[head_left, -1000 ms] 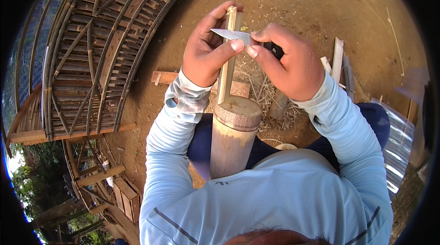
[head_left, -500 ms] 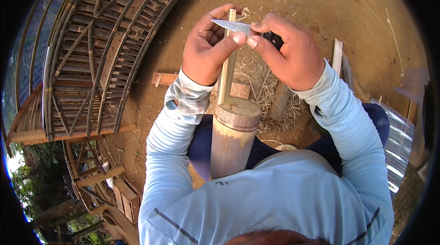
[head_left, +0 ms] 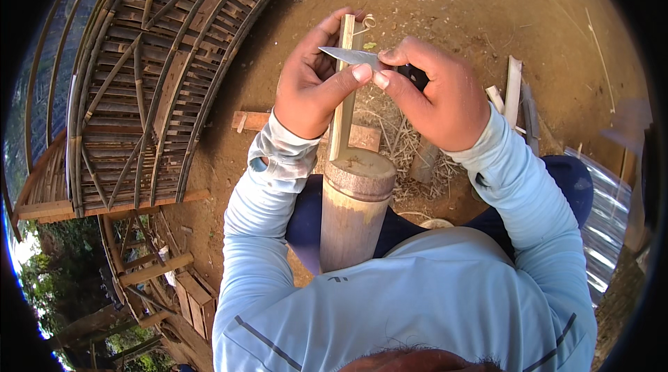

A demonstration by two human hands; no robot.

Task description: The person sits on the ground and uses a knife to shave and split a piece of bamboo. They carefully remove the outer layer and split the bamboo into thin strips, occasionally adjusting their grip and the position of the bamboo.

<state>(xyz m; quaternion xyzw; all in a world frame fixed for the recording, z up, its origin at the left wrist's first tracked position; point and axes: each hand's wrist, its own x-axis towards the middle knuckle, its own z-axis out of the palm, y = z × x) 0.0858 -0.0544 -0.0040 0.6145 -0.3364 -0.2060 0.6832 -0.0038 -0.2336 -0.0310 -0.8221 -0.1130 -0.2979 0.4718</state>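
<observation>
My left hand [head_left: 311,87] is closed round an upright strip of bamboo [head_left: 340,132] projecting from the rim of a thick bamboo tube [head_left: 353,226]. The tube stands against my body. In my right hand [head_left: 445,90] is a knife [head_left: 353,56], its pointed blade lying across the strip and aimed left. My left thumb presses at the blade's back edge, near my right thumb. Most of the knife's handle is hidden in my right fist. A thin curled shaving [head_left: 369,22] clings to the strip just above the blade.
Bamboo shavings [head_left: 403,139] litter the dirt ground beyond the tube. A wooden plank [head_left: 252,120] lies behind my left wrist. Split bamboo pieces [head_left: 513,87] lie at the right. A large slatted bamboo structure [head_left: 139,87] fills the left, and a shiny corrugated sheet [head_left: 607,226] the right edge.
The knife blade and my right hand sit slightly lower along the strip, and the right hand has tipped a little. The grip of both hands is the same.
</observation>
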